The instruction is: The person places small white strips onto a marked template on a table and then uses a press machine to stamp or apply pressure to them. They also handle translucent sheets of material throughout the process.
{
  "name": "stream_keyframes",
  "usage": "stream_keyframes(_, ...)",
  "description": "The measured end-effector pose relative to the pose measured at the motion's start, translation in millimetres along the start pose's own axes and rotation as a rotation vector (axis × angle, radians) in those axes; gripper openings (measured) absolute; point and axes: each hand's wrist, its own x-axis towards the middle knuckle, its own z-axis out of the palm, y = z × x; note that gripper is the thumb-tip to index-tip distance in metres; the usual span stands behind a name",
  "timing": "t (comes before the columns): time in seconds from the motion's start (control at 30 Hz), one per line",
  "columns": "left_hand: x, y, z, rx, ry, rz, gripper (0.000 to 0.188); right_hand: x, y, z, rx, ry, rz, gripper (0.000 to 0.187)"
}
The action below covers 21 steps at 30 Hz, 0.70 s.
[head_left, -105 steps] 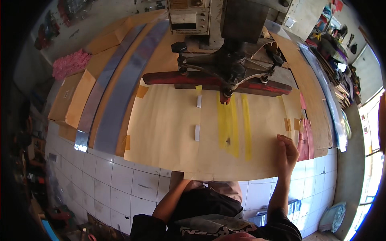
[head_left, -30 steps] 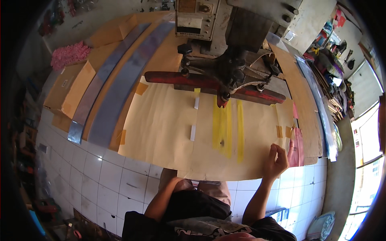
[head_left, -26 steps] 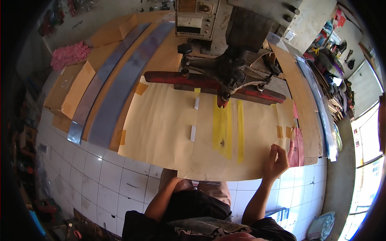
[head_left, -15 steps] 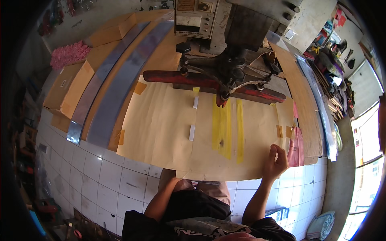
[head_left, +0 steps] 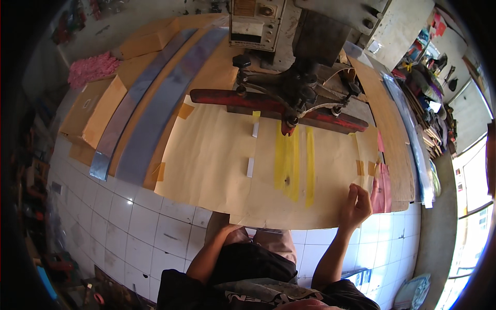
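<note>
A large sheet of brown paper lies on the work surface in front of me, its near edge over my lap. Two wide yellow strips and two small white pieces are on it, with tan tape at its sides. My right hand is at the near right corner of the sheet, thumb and fingers closed together; what is between them does not show. Of my left hand, only the part by the wrist shows below the near edge; the paper hides its fingers.
A black press head with a red bar stands over the sheet's far edge, below a control box. Clear bluish plastic strips, a cardboard box and pink material lie to the left. Pink film is at the right.
The whole view has shifted slightly, so the press, strips and boxes sit a little further right and lower. My hands keep nearly the same places and poses.
</note>
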Motion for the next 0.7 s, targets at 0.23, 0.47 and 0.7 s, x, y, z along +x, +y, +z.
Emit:
stream_keyframes(0.23, 0.7, -3.5, -0.8, -0.004, 0.005, 0.014, 0.058, -0.5, 5.0, -1.6, 0.021, -0.009, -0.008, 0.01)
stream_keyframes(0.47, -4.4, -8.4, -0.6, -0.011, 0.003, 0.028, 0.059, -2.4, 1.9, -3.2, 0.037, -0.016, 0.008, 0.011)
stream_keyframes(0.7, -1.5, -18.7, -6.3, -0.071, -0.004, 0.056, 0.06, 2.0, -13.1, -5.6, 0.062, -0.052, 0.114, 0.007)
